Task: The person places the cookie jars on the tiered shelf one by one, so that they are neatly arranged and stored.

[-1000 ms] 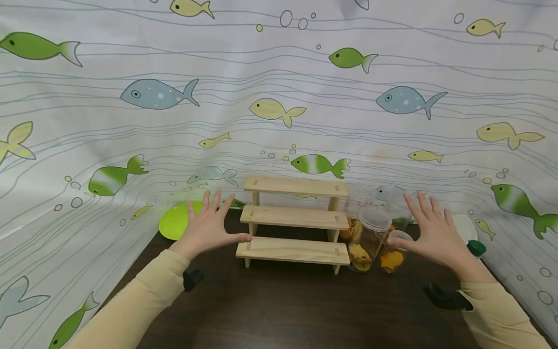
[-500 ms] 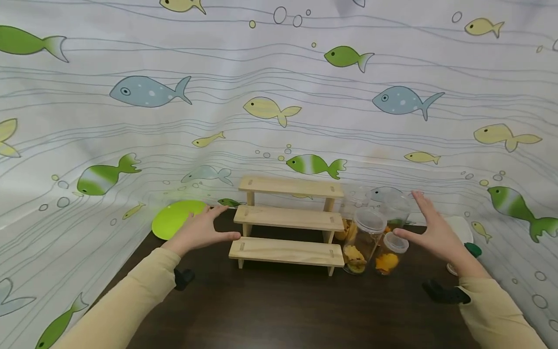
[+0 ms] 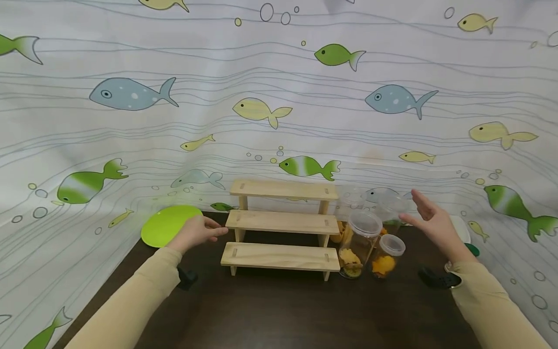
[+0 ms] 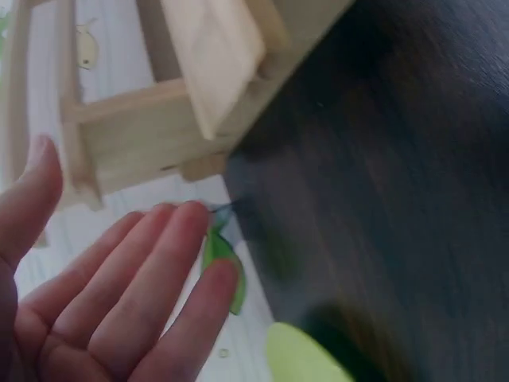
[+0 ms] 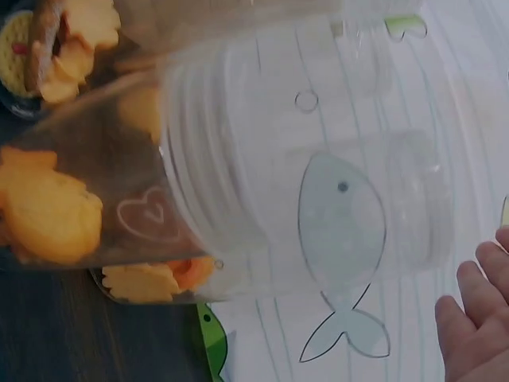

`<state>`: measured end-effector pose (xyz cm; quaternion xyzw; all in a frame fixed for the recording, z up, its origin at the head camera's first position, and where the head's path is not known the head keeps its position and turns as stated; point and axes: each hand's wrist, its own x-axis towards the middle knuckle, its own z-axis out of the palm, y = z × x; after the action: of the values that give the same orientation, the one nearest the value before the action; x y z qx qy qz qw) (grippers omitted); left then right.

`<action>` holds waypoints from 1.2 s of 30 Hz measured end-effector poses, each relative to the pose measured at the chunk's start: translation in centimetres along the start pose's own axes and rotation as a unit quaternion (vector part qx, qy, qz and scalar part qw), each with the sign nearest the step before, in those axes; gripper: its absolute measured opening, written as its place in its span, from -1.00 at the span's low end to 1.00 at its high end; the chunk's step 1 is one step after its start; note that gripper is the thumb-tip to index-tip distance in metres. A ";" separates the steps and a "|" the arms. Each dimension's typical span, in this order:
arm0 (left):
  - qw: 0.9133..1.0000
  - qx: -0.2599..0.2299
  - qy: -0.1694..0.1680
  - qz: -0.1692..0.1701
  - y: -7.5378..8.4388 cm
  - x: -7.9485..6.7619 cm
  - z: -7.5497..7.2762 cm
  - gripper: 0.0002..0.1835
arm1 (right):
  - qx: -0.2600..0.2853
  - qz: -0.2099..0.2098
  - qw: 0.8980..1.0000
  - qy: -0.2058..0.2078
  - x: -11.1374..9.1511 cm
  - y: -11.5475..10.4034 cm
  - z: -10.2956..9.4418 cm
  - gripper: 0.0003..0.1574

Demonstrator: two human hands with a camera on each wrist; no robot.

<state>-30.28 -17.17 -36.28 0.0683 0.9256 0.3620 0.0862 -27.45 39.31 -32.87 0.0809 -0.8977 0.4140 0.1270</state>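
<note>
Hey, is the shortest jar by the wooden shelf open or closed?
Closed: a translucent lid caps the shortest jar in the head view.

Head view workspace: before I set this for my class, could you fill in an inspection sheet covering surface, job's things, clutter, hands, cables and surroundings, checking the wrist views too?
Surface: dark brown tabletop with wood-like grain.
Job's things: three-tier wooden stand, upright; clear jars beside its right end, holding yellow and orange pieces.
Clutter: lime-green plate left of the stand; white item and green cap at far right, partly hidden.
Hands: left hand near the stand's left end, holding nothing; right hand beside the jars, holding nothing.
Cables: nothing seen.
Surroundings: white fish-print sheet behind and at both sides.
</note>
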 end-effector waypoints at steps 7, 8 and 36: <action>0.995 -0.049 -0.064 -0.063 -1.7 0.1 1.4 -0.55 | 0.017 0.013 0.999 -0.036 1.6 2.0 -0.3 -0.03; 0.993 -0.058 -0.070 -0.071 -1.9 0.1 1.7 -0.56 | 0.021 0.015 0.999 -0.041 1.8 2.2 -0.3 -0.03; 0.943 -0.252 -0.154 -0.153 -4.0 1.5 3.3 -0.67 | 0.008 0.060 0.994 -0.096 3.8 3.5 0.4 -0.02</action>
<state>-31.33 -17.59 -41.56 -0.0434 0.7788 0.5508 0.2969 -32.00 41.10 -34.54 0.0672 -0.9057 0.4182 0.0146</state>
